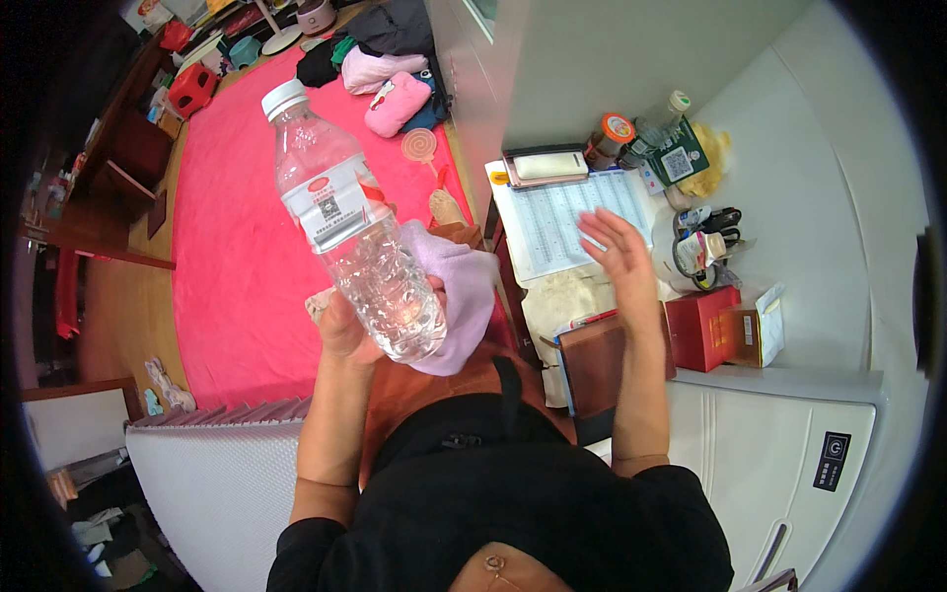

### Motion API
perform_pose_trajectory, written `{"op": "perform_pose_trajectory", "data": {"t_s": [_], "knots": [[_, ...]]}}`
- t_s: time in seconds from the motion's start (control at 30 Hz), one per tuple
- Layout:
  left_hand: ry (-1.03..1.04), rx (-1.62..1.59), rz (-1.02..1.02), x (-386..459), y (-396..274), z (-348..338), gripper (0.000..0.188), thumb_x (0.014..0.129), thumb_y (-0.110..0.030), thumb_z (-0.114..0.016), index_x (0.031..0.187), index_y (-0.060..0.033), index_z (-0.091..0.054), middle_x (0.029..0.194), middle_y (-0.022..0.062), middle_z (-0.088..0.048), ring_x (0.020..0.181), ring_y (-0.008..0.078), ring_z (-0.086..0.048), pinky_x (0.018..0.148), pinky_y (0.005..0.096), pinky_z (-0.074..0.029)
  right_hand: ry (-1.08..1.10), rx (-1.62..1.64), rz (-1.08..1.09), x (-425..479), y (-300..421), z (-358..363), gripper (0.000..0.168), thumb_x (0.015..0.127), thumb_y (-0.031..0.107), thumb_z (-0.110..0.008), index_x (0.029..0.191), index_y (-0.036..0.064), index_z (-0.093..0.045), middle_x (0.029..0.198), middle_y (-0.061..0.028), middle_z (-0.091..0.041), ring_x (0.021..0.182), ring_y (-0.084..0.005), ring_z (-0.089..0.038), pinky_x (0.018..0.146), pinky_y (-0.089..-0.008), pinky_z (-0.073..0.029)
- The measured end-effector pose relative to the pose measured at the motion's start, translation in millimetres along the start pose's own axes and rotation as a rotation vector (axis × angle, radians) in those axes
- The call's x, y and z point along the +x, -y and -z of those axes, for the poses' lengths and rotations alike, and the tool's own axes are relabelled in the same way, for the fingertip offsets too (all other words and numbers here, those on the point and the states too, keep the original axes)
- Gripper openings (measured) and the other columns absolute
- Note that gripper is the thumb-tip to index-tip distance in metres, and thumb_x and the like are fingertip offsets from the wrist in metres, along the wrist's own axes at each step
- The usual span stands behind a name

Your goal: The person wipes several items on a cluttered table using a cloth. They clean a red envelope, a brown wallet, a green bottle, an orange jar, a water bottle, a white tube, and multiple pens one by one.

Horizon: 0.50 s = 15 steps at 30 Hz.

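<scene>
My left hand (351,329) grips the lower part of a clear plastic bottle (385,285) with a white cap and a printed label. The bottle tilts with its cap toward the upper left. A lilac cloth (462,307) hangs behind and beside the bottle; whether the left hand also holds it I cannot tell. My right hand (618,251) is raised over a printed sheet (551,222) on the small table, fingers apart and holding nothing. Near the right forearm lie a brown leather-like folder (592,362) and a red pen (594,318).
At the table's back stand a jar with an orange lid (616,129) and another clear bottle (658,126). A holder of small items (666,255) and a red box (701,325) stand right. A white appliance (769,444) is lower right. A pink mat (244,244) covers the floor left.
</scene>
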<state>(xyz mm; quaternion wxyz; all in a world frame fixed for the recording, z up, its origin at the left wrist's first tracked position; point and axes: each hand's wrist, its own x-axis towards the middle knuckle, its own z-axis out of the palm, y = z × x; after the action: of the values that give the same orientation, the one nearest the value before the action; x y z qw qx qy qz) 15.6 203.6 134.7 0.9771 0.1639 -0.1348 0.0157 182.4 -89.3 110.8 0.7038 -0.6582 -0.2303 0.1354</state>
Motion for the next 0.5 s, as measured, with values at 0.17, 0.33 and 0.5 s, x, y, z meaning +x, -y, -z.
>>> {"op": "perform_pose_trajectory", "data": {"t_s": [0.17,0.33,0.5], "knots": [[-0.008,0.025,-0.026,6,13,-1,0.102,0.083,-0.048,-0.079,0.159,-0.0152,-0.02,0.137,0.0287,-0.053,0.123,0.0484,-0.057,0.101,0.0621,-0.05,0.454,0.187,0.048,-5,-15,-87,0.134,0.063,0.043,-0.093,0.162,0.009,-0.01,0.163,-0.017,-0.026,0.151,-0.0305,-0.024,0.122,-0.0447,-0.021],[-0.065,0.038,0.002,-2,1,3,0.1,0.081,-0.043,-0.083,0.157,-0.0117,-0.025,0.14,0.0217,-0.051,0.125,0.0446,-0.056,0.102,0.0579,-0.05,0.119,0.847,-0.439,-22,-49,-117,0.068,0.085,0.01,-0.071,0.148,0.006,-0.045,0.146,-0.0097,-0.049,0.134,-0.0218,-0.049,0.112,-0.038,-0.04],[-0.278,0.428,0.146,1,3,-5,0.094,0.084,-0.034,-0.082,0.153,-0.0022,-0.027,0.138,0.0195,-0.052,0.13,0.0364,-0.054,0.105,0.047,-0.049,-0.166,0.537,-0.285,10,-56,-46,0.043,0.096,0.012,-0.058,0.137,0.001,-0.052,0.131,-0.0131,-0.06,0.122,-0.022,-0.058,0.105,-0.0368,-0.046]]}}
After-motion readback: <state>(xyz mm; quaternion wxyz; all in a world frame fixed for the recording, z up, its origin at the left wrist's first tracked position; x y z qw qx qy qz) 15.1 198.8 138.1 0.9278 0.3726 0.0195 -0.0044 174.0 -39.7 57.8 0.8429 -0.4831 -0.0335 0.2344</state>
